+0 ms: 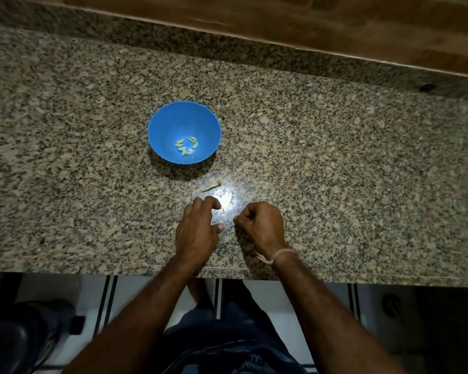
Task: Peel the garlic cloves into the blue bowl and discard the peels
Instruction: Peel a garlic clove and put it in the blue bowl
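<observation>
speckled granite counter [335,157] runs across your whole view. blue bowl [173,117] sits upright on it, ahead and a little left of your hands, well apart from them. your left hand [197,230] lies palm down near the front edge, fingers arched with tips on the stone, thumb stretched sideways, nothing seen in it. your right hand [262,225] is just beside it, curled into a fist; cannot tell whether anything is inside. one dry garlic peel [211,185] lies on the counter between bowl and left hand, touching neither. peeled garlic cloves [187,147] cluster at the bowl's bottom. thin thread band [277,256] on your right wrist.
</observation>
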Demonstrator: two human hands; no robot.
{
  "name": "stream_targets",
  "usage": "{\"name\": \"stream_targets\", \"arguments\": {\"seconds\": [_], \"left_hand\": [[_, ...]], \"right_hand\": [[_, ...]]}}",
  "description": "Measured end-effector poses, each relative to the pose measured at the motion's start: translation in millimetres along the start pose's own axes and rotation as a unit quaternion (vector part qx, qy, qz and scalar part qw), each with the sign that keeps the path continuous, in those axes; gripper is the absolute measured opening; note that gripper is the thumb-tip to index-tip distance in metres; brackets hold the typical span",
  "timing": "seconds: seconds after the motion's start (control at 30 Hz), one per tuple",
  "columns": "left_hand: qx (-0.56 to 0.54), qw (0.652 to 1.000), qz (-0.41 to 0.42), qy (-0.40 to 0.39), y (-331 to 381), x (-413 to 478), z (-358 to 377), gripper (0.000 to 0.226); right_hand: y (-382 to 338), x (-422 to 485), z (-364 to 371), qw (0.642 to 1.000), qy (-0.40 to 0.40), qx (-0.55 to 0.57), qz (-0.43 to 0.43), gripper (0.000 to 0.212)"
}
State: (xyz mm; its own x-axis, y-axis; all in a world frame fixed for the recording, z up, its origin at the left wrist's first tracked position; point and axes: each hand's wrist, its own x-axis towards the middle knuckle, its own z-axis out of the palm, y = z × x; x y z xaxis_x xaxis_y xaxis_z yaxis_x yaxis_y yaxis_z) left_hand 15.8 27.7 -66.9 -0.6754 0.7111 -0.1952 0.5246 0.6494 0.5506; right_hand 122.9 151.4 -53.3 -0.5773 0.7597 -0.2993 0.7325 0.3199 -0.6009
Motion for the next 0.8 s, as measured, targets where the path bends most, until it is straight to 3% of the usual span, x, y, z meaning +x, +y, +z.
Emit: {"name": "stream_targets", "arguments": {"seconds": [0.5, 0.6, 0.67, 0.8], "left_hand": [[-0.003, 1.000, -0.010, 0.025, 4.1, -4.5, 1.4, 0.040], [-0.178, 0.983, -0.050, 0.007, 10.6, -6.5, 0.2, 0.021], [-0.282, 0.957, -0.076, -0.003, 17.9, -8.4, -1.7, 0.012], [-0.339, 0.938, -0.070, 0.010, 25.2, -10.9, -6.5, 0.008]], "right_hand": [[-0.4, -7.9, 4.4, 0.999, 0.015, -0.031, -0.012, 0.027], [1.1, -6.9, -3.6, 0.982, -0.035, 0.177, 0.049, 0.017], [-3.3, -8.7, -10.2, 0.924, -0.086, 0.356, 0.113, 0.017], [-13.3, -12.2, -16.6, 0.864, -0.139, 0.450, 0.177, 0.020]]}}
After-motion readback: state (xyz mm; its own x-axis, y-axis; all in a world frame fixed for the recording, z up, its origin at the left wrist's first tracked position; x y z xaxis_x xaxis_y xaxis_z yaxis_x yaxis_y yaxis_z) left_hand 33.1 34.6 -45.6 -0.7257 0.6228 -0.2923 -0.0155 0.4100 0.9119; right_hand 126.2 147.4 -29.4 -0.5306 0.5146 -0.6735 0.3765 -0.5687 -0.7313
